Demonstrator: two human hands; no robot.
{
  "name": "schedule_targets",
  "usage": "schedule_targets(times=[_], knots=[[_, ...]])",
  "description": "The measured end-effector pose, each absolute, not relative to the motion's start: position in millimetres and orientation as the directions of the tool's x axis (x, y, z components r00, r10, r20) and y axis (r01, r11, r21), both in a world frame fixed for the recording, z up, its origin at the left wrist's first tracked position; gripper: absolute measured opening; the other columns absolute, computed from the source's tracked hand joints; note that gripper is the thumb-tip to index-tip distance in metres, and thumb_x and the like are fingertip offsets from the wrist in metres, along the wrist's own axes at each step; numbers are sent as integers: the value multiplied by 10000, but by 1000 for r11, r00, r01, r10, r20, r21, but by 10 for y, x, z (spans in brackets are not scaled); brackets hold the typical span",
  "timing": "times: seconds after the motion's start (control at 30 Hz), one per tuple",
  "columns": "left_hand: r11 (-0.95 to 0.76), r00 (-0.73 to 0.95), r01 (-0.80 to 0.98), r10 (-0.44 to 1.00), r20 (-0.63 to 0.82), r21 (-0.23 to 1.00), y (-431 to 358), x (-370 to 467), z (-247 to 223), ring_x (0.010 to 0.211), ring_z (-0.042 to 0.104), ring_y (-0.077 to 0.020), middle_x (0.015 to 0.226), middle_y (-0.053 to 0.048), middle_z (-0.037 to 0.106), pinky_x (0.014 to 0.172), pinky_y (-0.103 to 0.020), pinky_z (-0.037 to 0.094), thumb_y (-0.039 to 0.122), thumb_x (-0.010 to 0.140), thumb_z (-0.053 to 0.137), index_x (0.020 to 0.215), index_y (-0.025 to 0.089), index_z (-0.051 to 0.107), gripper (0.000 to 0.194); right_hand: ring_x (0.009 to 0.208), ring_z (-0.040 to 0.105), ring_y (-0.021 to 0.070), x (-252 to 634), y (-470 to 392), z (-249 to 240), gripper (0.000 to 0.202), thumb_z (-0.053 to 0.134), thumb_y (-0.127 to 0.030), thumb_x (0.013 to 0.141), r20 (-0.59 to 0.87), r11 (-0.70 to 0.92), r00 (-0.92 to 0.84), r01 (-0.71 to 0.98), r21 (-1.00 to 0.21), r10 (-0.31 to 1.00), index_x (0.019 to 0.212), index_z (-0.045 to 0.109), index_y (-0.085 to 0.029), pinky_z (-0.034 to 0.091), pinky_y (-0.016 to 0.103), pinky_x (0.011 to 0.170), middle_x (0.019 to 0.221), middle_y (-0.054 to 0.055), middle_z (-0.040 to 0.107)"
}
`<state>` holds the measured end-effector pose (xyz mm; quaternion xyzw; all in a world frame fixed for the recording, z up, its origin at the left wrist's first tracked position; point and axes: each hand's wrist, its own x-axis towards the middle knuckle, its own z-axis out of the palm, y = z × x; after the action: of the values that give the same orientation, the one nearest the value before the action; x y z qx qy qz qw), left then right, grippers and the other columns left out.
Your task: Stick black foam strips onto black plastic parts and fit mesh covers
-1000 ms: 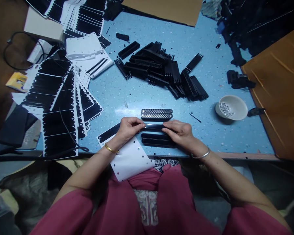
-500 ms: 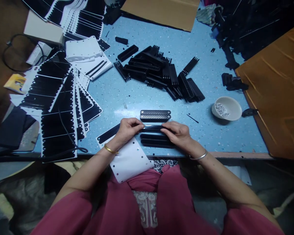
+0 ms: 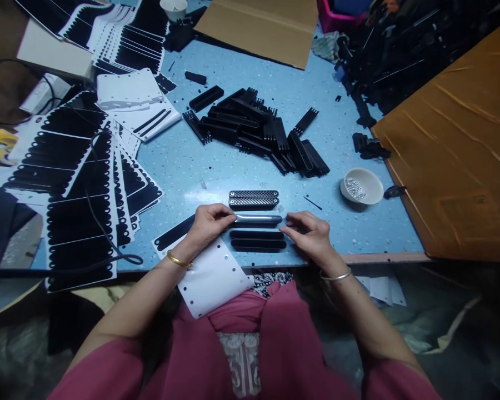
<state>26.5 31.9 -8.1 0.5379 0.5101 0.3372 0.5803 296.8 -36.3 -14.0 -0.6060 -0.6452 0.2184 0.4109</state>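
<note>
Strip (image 3: 260, 219) lies just R of the L hand (image 3: 208, 226), long axis crosswise btwn hands. L grip is closed, pinching its L end; R hand (image 3: 312, 236) is nearest the R end, just off it, grip part-open, empty. Dark bars (image 3: 258, 235) sit bodyward.

The left hand (image 3: 210, 223) is covering one end of the glossy dark strip (image 3: 258, 219), its wrist hiding part of the punched white sheet (image 3: 214, 278)! Cardboard (image 3: 260, 30) runs off the top; silvery bits (image 3: 355, 189) look too tiny to identify.
</note>
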Motion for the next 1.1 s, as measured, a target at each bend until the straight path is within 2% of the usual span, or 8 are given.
schedule_targets(times=[0.23,0.4,0.6,0.83,1.1], knots=[[191,264,177,936,-233,966,311,263,-42,518,532,-89,617,-16,640,488,-200,445,284,674,767,737,130,711,176,596,632,141,2931,-145,-107,396,819,-461,683,83,84,-21,412,-907,996,928,732,-163,527,262,503,768,52,682],[206,279,137,931,-237,969,319,250,-117,499,512,-86,558,14,598,489,-201,416,244,564,847,861,119,744,338,553,611,130,2968,-67,-163,444,851,-480,626,-12,12,-77,299,-954,997,896,735,-147,505,251,474,715,34,669],[16,303,252,948,-95,968,336,217,-155,575,535,-98,732,-49,693,540,-221,422,241,630,818,829,146,782,223,565,597,122,2997,-27,-167,350,836,-439,667,28,63,-103,364,-929,994,862,753,-161,490,250,510,691,22,677],[-1,332,229,940,-77,973,341,208,-119,644,591,-127,813,-71,715,582,-243,450,239,650,802,825,156,782,195,676,659,165,2968,-25,-152,206,770,-395,764,90,128,-116,381,-916,989,793,754,-192,512,292,615,754,49,727],[4,350,230,933,-86,973,351,211,-116,648,599,-135,796,-72,720,560,-239,450,240,635,813,794,166,777,179,548,594,140,2885,-12,-96,279,667,-382,836,68,85,-54,460,-884,996,630,668,-193,464,269,552,588,18,656]])
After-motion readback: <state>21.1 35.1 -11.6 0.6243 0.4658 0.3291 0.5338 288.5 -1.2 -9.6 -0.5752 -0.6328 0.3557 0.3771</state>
